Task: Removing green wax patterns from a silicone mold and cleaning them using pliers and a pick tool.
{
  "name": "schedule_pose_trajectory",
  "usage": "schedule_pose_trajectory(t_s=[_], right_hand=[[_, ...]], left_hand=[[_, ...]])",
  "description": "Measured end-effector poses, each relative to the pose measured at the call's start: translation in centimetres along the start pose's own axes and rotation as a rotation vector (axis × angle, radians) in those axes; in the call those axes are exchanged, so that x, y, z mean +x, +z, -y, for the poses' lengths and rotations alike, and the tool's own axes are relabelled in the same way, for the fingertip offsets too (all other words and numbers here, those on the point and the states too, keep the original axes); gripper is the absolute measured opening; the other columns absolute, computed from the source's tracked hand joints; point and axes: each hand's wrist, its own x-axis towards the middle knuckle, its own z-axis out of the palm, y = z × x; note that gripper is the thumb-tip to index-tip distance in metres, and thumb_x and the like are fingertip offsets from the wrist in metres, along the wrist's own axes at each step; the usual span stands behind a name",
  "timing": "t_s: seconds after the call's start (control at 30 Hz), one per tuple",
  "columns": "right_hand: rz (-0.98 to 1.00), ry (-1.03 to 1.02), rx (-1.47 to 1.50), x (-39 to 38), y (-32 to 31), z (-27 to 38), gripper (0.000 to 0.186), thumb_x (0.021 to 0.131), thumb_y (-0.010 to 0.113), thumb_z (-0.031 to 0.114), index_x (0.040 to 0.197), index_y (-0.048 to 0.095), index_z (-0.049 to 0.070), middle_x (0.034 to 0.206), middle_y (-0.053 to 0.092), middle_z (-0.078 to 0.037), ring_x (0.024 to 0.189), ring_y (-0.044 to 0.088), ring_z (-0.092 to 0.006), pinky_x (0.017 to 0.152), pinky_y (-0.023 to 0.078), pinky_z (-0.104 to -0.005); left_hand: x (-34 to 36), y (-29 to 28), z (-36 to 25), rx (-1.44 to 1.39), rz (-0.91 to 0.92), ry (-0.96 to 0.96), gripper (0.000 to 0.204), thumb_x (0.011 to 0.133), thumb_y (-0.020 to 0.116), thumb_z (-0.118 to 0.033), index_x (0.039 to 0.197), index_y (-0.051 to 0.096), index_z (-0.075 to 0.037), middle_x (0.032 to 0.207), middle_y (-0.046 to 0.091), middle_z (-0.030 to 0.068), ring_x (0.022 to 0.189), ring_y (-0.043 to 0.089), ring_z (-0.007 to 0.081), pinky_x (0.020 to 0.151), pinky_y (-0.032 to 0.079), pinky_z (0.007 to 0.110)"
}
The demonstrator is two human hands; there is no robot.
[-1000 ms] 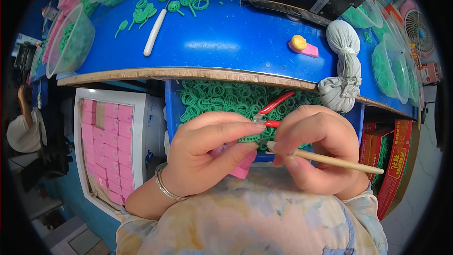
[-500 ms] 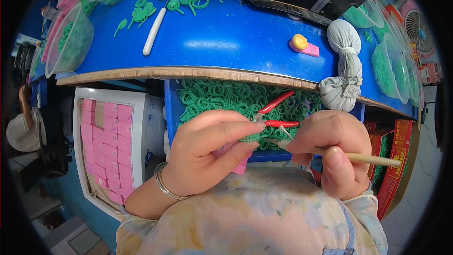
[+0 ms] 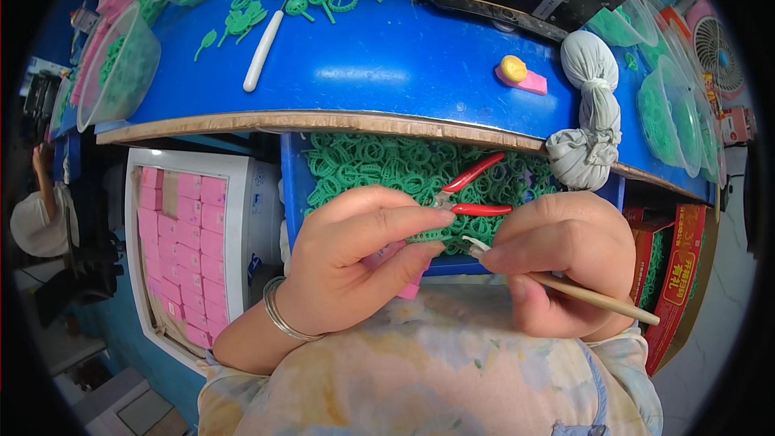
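The slim, pale wooden-handled tool (image 3: 601, 299) tilts lower than earlier in our right hand (image 3: 565, 262); our left hand (image 3: 355, 262), apart, pinches a green, waxy-looking openwork ring (image 3: 426, 236) beside a pink block (image 3: 413, 285). Probably detailing; next move calls for steadiness.

The blue table (image 3: 347, 101) has a front edge of bare wood (image 3: 323, 123), which looks curved in this wide view. Near the middle of its top lies 1 pale reflection of light (image 3: 363, 74) (so the surface seems to be glossy). To the left of the table, there is a blue-green floor (image 3: 133, 331); to its right, a pale grey floor (image 3: 722, 274). Beyond the table's right end stands 1 round fan (image 3: 717, 48).
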Motion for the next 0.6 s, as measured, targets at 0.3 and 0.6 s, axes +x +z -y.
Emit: schedule_pose_trajectory(t_s=[0.3,0.6], right_hand=[[0.056,-0.041,-0.051,0.2,-0.1,-0.2,0.017,0.066,0.06,0.001,0.083,0.06,-0.002,0.071,0.06,-0.013,0.053,0.056,-0.0206,0.045,0.046,-0.0301],[0.13,0.032,-0.122,-0.1,0.0,0.6,0.019,0.063,0.06,0.003,0.081,0.065,0.0,0.067,0.058,-0.012,0.049,0.055,-0.0214,0.044,0.045,-0.0306]], left_hand=[[0.1,0.0,0.0,0.028,0.007,0.012,0.029,0.071,0.067,0.003,0.1,0.067,-0.003,0.086,0.061,0.008,0.073,0.056,0.0156,0.061,0.044,0.025],[0.0,0.0,0.1,0.092,-0.004,0.014,0.032,0.07,0.066,0.004,0.101,0.067,-0.004,0.086,0.06,0.0079,0.073,0.055,0.0159,0.061,0.043,0.025]])
